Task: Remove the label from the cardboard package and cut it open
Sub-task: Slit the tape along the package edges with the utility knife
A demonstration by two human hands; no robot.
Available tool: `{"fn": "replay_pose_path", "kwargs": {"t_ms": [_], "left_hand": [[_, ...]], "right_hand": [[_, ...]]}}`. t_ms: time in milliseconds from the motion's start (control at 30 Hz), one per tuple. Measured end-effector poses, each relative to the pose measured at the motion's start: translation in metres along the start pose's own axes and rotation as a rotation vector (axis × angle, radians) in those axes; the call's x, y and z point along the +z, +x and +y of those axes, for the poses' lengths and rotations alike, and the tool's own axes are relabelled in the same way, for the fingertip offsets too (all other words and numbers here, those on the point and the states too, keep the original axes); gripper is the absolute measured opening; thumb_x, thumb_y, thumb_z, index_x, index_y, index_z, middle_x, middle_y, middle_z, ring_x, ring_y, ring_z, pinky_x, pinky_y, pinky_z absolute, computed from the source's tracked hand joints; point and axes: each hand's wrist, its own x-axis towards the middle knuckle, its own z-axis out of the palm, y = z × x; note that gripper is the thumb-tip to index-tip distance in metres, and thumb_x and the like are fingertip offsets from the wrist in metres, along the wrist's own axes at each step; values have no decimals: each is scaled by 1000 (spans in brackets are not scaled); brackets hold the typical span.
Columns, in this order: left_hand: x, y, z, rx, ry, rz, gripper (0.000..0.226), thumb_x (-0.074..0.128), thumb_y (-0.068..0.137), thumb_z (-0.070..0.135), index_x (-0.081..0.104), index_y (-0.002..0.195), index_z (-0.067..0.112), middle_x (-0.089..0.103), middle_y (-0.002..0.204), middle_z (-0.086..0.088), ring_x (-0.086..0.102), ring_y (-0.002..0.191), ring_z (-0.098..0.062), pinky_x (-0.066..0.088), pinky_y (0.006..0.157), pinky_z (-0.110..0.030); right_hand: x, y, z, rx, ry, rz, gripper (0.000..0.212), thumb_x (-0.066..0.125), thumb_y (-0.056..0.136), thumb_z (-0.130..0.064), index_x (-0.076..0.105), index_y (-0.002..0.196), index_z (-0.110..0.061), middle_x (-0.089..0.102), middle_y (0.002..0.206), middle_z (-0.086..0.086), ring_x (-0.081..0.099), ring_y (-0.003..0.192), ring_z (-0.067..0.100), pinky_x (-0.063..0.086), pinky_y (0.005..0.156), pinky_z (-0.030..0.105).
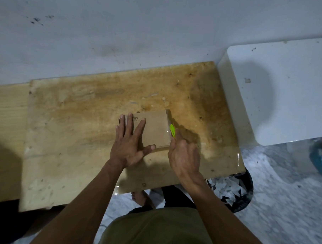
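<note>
Slippage is your risk: your left hand (127, 141) lies flat, fingers spread, pinning the cardboard package (152, 129) mid-board (73, 136), while your right hand (184, 156) grips the green cutter (172, 130) at its right edge. If pressure slackens, the blade may skid.

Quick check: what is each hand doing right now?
Left hand: open, flat on the cardboard package.
Right hand: closed on the green cutter.
</note>
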Motion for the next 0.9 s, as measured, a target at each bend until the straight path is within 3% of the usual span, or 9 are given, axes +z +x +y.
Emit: {"fn": "replay_pose_path", "kwargs": {"t_ms": [433, 733, 900], "left_hand": [[0, 1, -1, -1, 8, -20, 106, 28, 73, 90, -7, 158, 35, -33, 161, -8, -39, 144, -30, -16, 115, -53], [-1, 1, 0, -2, 12, -36, 109, 27, 71, 91, -8, 158, 35, -35, 160, -8, -41, 143, -30, -19, 113, -50], [-1, 1, -1, 2, 8, -37, 109, 28, 71, 91, -6, 158, 35, -35, 160, -7, -41, 143, -29, -17, 114, -51]], "right_hand": [[2, -36, 11, -32, 7, 17, 44, 48, 101, -25, 44, 145, -17, 71, 77, 11, 70, 66, 28, 53, 59, 32], [5, -56, 21, -21, 56, 0, 47, 42, 102, -30, 40, 147, -17, 71, 83, 14, 71, 73, 33, 54, 63, 36], [12, -69, 36, -49, 59, 40, 46, 35, 101, -35, 51, 139, -16, 65, 65, 8, 63, 52, 25, 41, 47, 26]]}}
